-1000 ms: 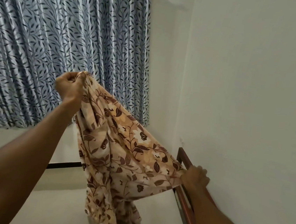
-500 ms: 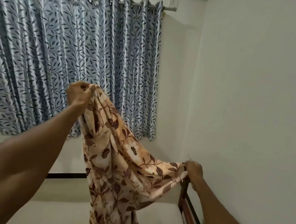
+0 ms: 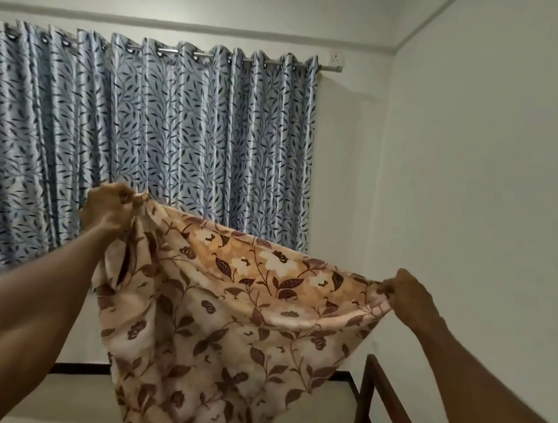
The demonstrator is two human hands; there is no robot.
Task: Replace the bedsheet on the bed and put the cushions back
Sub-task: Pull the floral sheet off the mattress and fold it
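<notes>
The left hand (image 3: 109, 209), middle left of the frame, is curled round one top corner of the bedsheet (image 3: 224, 326). The other corner is pinched by the right hand (image 3: 406, 295), lower right. The bedsheet is held up, hanging toward the bed (image 3: 367, 393) below. Spreading seems to be the step in hand. Next, the bedsheet should be shaken open and laid flat.

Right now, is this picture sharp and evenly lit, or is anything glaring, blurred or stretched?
Head view: soft, dim light, no hard shadows on the pale wall. Head view: the shiny blue leaf-print curtain shows pale sheen streaks along its folds. Head view: the beige floral bedsheet, left hand and right hand look slightly soft; forearms swell towards the bottom corners, likely wide-angle stretch.
</notes>
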